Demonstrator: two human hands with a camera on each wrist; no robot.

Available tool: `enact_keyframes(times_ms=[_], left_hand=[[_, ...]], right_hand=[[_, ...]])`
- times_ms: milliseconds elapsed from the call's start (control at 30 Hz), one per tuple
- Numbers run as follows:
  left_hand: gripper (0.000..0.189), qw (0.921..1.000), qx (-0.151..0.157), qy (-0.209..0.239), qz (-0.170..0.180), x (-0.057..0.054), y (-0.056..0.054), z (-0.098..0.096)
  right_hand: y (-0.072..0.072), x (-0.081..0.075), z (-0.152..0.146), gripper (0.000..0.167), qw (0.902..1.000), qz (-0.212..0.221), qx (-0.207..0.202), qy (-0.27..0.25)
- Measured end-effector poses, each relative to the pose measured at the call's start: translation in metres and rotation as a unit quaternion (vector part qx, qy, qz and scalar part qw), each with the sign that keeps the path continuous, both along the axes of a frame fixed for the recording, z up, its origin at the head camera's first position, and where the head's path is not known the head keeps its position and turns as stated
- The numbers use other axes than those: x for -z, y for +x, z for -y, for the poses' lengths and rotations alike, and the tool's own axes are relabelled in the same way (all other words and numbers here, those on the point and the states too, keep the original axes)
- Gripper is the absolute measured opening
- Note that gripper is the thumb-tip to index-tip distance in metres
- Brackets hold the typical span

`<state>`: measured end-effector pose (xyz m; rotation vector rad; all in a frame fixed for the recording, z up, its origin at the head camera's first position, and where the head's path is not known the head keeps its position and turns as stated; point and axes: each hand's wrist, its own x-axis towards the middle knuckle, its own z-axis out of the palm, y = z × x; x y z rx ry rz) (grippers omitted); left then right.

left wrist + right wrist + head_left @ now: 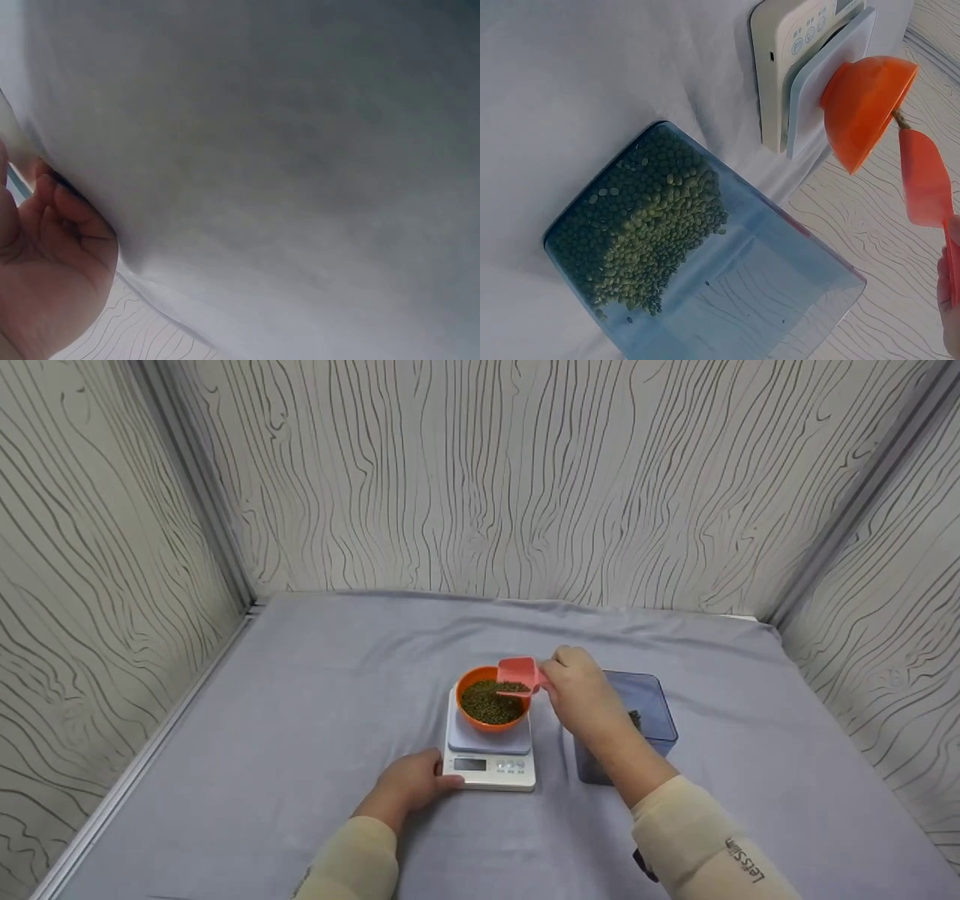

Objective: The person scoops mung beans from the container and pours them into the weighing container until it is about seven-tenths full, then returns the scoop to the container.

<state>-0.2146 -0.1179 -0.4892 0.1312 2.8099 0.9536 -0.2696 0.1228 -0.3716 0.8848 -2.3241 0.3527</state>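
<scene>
My right hand (589,697) grips the handle of a pink scoop (517,669), tilted over an orange bowl (491,727). Green mung beans (486,705) fill much of the bowl, and in the right wrist view a small stream of beans (901,118) runs from the scoop's lip at the rim. Under the bowl is a white kitchen scale (491,781), its display and buttons facing me. My left hand (411,781) holds the scale's front left corner, thumb along the front edge. Curled fingers (75,217) show at the edge of the left wrist view.
Right of the scale stands a clear bluish container (651,696), partly behind my right forearm, with more mung beans (656,232) in its bottom. A grey cloth (300,720) with wrinkles covers the table. Wood-patterned panels (480,480) enclose the back and sides.
</scene>
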Motion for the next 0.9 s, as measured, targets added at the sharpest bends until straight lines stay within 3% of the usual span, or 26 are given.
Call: enact_keyframes(times_ms=[367, 533, 700, 900], left_hand=[[0.036, 0.9999, -0.003, 0.002, 0.01, 0.002, -0.002, -0.001], [0.035, 0.9998, -0.011, -0.004, 0.014, 0.002, -0.002, -0.002], [0.036, 0.9998, -0.012, -0.007, 0.011, 0.001, -0.002, -0.002], [0.036, 0.9999, -0.011, -0.004, 0.011, 0.0, -0.001, -0.002]], right_hand=[[0.0, -0.001, -0.001, 0.007, 0.9979, -0.055, -0.024, 0.027], [-0.001, 0.0, -0.006, 0.007, 0.9974, -0.064, -0.03, 0.005], [-0.005, 0.001, -0.014, 0.01, 0.998, -0.035, -0.022, -0.049], [-0.007, 0.0, -0.028, 0.013, 0.9927, 0.056, 0.021, -0.104]])
